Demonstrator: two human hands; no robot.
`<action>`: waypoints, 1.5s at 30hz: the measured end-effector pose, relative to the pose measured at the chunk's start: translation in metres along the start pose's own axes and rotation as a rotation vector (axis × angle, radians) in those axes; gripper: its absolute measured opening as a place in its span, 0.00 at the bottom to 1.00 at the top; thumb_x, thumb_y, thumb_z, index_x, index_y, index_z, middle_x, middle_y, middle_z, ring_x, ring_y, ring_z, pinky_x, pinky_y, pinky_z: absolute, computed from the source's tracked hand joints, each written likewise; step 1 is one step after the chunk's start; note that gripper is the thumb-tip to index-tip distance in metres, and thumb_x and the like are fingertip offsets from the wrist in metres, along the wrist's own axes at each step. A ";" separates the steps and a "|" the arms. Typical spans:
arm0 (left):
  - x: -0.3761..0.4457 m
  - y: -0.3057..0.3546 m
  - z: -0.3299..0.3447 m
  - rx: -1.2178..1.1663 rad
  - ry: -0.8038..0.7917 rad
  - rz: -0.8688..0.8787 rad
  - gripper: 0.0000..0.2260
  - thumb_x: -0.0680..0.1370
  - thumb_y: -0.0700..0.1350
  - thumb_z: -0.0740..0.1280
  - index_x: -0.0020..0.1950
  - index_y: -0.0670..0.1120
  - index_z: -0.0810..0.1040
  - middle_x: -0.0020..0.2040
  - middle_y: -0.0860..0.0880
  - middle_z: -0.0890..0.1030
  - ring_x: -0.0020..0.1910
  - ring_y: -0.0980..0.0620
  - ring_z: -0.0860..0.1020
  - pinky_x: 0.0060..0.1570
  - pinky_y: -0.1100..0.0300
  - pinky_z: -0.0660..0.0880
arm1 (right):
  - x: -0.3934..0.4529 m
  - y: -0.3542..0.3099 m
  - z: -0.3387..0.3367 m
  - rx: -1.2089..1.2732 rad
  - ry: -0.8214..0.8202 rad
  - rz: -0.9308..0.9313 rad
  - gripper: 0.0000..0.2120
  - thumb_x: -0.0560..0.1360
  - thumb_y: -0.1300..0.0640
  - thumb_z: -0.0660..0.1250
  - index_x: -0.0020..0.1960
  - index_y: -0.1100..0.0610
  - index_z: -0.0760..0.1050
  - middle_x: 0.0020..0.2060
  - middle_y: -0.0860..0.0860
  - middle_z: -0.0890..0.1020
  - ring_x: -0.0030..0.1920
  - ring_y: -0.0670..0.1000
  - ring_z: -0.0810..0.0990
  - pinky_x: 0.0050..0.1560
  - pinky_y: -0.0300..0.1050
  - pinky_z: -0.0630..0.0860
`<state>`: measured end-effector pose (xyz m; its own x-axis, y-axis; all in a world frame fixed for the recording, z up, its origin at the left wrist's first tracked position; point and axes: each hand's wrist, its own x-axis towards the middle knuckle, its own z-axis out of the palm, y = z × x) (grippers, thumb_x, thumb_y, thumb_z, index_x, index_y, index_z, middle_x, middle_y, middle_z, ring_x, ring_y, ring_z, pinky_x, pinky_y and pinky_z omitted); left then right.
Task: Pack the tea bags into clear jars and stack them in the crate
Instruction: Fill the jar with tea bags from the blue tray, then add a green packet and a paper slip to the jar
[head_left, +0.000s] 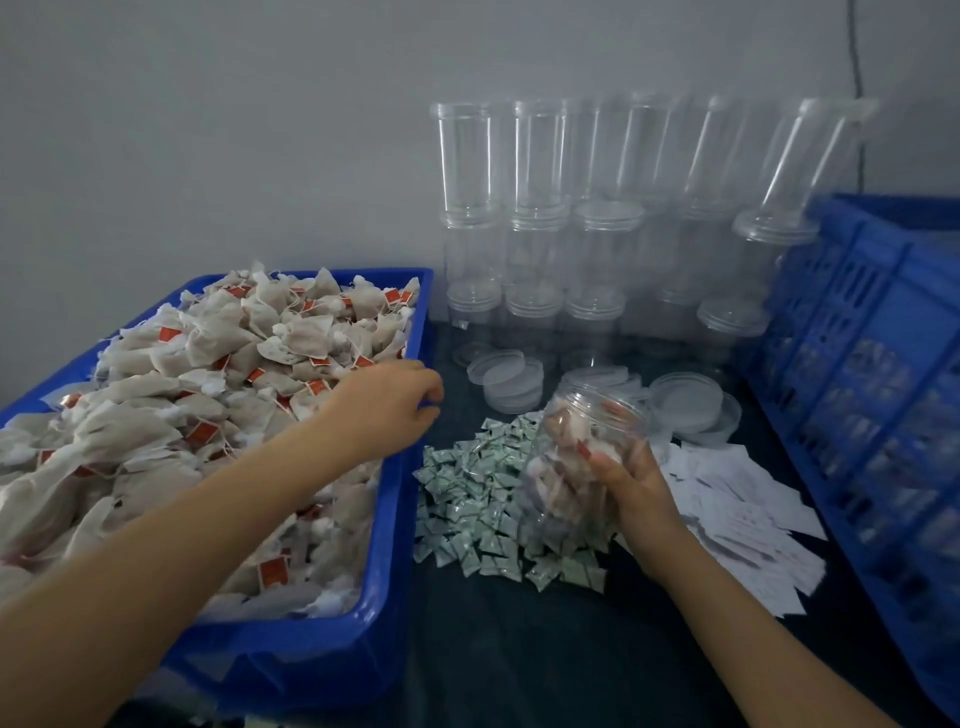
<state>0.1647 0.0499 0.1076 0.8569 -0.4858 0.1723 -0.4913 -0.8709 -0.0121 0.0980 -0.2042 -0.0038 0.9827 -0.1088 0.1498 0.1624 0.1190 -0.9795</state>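
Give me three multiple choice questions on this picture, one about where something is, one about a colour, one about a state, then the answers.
1. Where do the green sachets lie?
A. between the bin and the paper slips
B. inside the crate
C. on the stacked jars

2. What colour is the bin of tea bags?
A. red
B. blue
C. white

3. The held jar in the right hand is:
A. lidded
B. empty
C. open, partly filled

Answers: 1 A, the sachets sit mid-table; 2 B, its rim is blue; 3 C, no lid, bags inside.
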 end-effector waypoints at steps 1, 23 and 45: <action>0.007 0.010 0.000 -0.002 -0.053 0.045 0.10 0.79 0.48 0.64 0.59 0.47 0.77 0.56 0.50 0.77 0.55 0.49 0.75 0.54 0.54 0.73 | -0.003 -0.002 -0.006 0.005 0.008 -0.001 0.36 0.66 0.46 0.73 0.71 0.49 0.67 0.54 0.42 0.84 0.52 0.45 0.84 0.43 0.35 0.79; 0.062 0.094 0.058 0.250 -0.482 0.402 0.12 0.81 0.46 0.58 0.58 0.45 0.78 0.56 0.47 0.75 0.51 0.45 0.76 0.45 0.51 0.76 | -0.033 -0.004 -0.069 0.017 0.063 -0.012 0.34 0.69 0.58 0.66 0.74 0.53 0.63 0.55 0.43 0.84 0.55 0.44 0.83 0.48 0.35 0.78; 0.049 0.159 -0.019 0.219 -0.152 0.573 0.15 0.81 0.52 0.60 0.62 0.47 0.77 0.58 0.49 0.75 0.57 0.47 0.75 0.48 0.54 0.71 | -0.045 -0.009 -0.054 -0.175 -0.039 -0.011 0.48 0.58 0.46 0.80 0.74 0.45 0.62 0.64 0.41 0.78 0.61 0.39 0.78 0.53 0.31 0.75</action>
<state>0.1259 -0.1112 0.1328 0.4880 -0.8706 -0.0631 -0.8491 -0.4567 -0.2654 0.0475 -0.2535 -0.0094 0.9843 -0.0701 0.1621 0.1583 -0.0562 -0.9858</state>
